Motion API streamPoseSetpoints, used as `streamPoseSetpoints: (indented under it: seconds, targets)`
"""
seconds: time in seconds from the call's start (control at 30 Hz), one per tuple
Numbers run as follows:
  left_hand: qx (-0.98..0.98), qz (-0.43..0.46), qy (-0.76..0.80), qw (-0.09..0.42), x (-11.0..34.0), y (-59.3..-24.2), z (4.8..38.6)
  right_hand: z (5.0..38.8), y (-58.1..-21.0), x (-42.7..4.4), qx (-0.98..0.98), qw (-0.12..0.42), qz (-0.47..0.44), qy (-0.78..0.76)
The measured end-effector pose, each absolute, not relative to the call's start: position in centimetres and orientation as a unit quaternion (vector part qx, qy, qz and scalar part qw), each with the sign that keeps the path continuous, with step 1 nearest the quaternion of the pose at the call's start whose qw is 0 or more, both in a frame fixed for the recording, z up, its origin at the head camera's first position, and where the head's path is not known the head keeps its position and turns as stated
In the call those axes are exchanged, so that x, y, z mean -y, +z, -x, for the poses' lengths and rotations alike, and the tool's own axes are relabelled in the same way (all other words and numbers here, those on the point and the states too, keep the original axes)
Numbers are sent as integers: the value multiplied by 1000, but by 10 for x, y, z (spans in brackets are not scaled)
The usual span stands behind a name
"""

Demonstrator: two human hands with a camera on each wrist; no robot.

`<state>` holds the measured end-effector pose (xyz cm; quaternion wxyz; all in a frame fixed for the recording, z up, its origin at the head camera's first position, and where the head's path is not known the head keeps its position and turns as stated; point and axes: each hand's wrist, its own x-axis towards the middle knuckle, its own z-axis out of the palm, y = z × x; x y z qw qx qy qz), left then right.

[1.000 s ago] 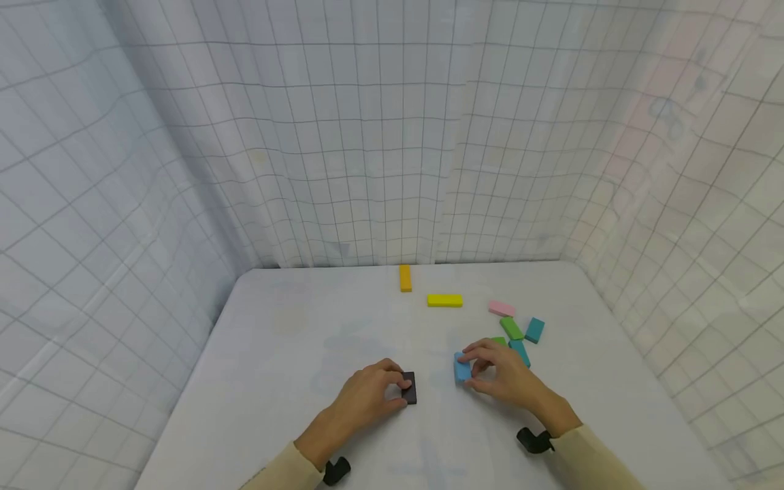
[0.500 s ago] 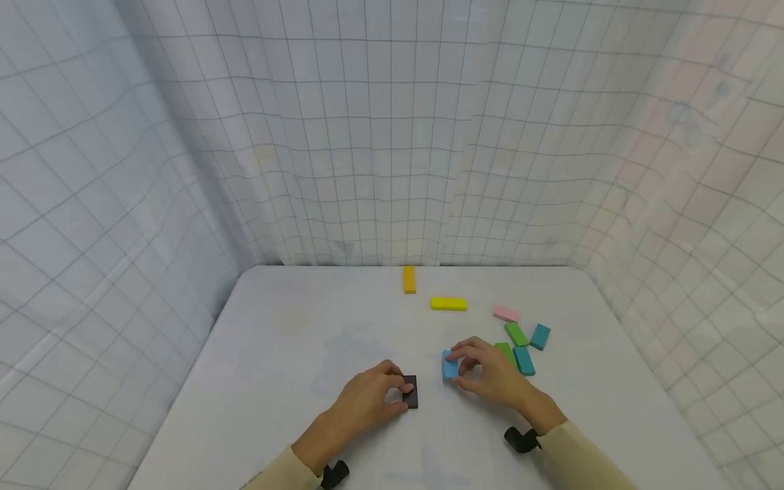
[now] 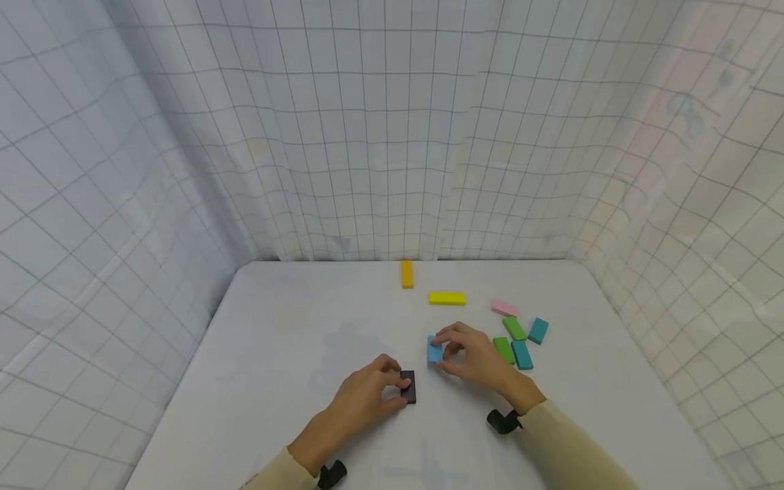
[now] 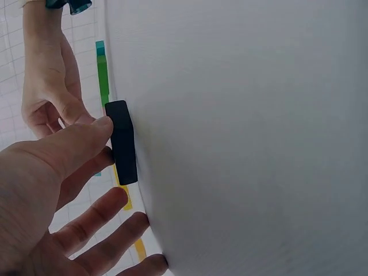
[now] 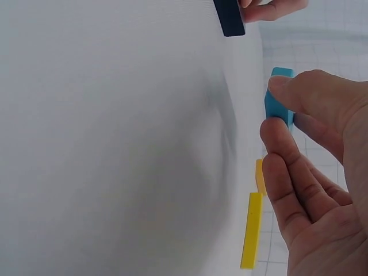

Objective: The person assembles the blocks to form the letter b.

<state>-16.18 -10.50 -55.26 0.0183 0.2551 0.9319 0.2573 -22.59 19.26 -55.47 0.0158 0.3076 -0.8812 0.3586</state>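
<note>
- Mid-table, left hand (image 3: 366, 395) pinches the black block (image 3: 411, 393)!
- Just beyond, right hand (image 3: 476, 357) grips the light-blue block (image 3: 433, 354).
- Green blocks (image 3: 504, 350), teal blocks (image 3: 522, 354), pink block (image 3: 505, 308) crowd its right; yellow block (image 3: 447, 299), orange block (image 3: 407, 274) farther back.

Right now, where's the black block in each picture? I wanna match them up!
Head view: the black block is below the middle, a bit to the right, at the left hand's fingertips.
Left wrist view: the black block is left of the middle, about halfway down.
Right wrist view: the black block is at the top edge, right of the middle, partly cut off.
Shared landmark: the left hand, touching it in all three.
</note>
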Motion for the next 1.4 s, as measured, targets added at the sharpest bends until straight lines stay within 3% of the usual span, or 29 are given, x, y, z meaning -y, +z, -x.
streamPoseSetpoints:
  seconds: [0.6, 1.4]
  targets:
    - [-919, -274, 283, -6, 107, -558, 161, 248, -559, -154, 869, -29, -331, 367]
    - [-906, -285, 313, -15, 109, -557, 163, 252, -562, -146, 866, -70, -329, 370]
